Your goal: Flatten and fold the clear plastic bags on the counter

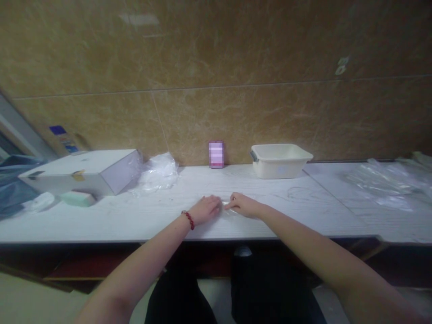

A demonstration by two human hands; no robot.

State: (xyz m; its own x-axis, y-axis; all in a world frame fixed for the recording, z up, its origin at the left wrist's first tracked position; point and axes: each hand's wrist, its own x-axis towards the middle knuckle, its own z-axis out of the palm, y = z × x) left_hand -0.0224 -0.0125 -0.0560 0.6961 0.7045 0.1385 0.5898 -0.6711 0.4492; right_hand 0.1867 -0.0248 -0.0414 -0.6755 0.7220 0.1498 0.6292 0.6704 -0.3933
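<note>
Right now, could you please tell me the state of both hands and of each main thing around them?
Clear plastic: lying down, partly hidden.
Left hand: palm-down.
Right hand: partly curled, at the clear plastic.
White box: closed.
Cream bin: upright, open-topped.
Purple-framed object: upright, face blurred.
Left plastic heap: crumpled.
Right plastic heap: loosely spread.

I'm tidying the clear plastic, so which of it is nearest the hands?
The small clear piece at the right hand, beside the left hand. The crumpled plastic lies by the white box; the plastic pile lies at the far right.
</note>
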